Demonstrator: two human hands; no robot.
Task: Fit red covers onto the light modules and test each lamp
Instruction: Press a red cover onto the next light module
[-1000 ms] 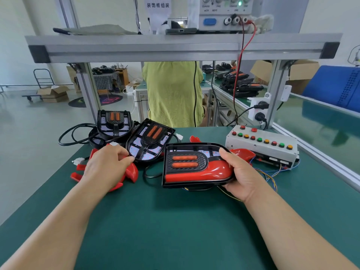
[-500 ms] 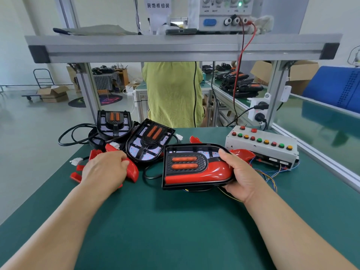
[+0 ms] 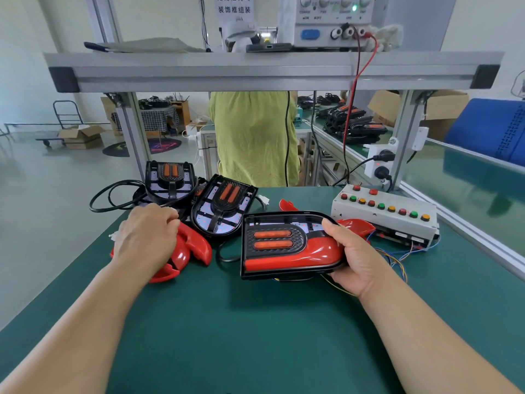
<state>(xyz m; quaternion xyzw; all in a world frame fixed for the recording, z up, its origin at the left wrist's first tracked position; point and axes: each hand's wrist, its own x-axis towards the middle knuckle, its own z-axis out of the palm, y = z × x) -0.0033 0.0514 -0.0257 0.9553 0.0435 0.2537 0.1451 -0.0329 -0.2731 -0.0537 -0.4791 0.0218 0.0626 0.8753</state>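
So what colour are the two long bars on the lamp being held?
Orange bars, on the lamp the right hand holds; head view shows them best.

Pretty bright and even all over, soft light with nothing harsh. The pale grey floor [image 3: 42, 180] off the table's left edge looks kinda washed out. Just faint, fuzzy shadows beside the forearms [image 3: 93, 314] on the dark green table mat [image 3: 255, 336]. There are small white glare spots on the glossy red plastic covers [image 3: 196, 245]. The wide-angle lens bows the grey aluminium shelf beam [image 3: 255, 75] and tilts its posts, and the far background is slightly soft.
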